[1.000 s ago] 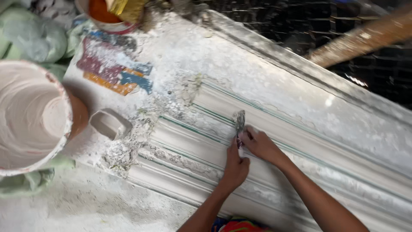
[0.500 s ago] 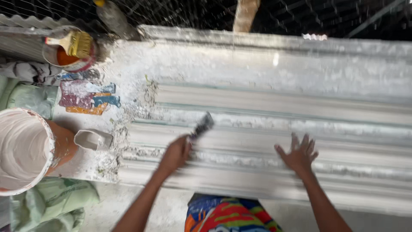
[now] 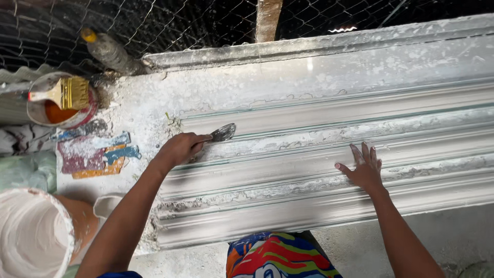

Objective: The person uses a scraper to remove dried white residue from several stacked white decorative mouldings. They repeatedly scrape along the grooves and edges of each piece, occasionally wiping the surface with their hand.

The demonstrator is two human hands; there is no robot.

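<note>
Scraper (image 3: 222,133): a small metal blade, grey and smeared with plaster, is pointing right and slightly upward, its tip lying on the upper groove of the moulding (image 3: 329,170) near the moulding's left end. The left hand (image 3: 181,148) is gripping its handle, which is hidden inside the fist. The moulding is a long white plaster casting with parallel ridges and grooves, lying lengthwise, crusted with rough residue. The right hand (image 3: 364,167) is resting flat, fingers spread, on the moulding's middle ridges, well right of the scraper.
</note>
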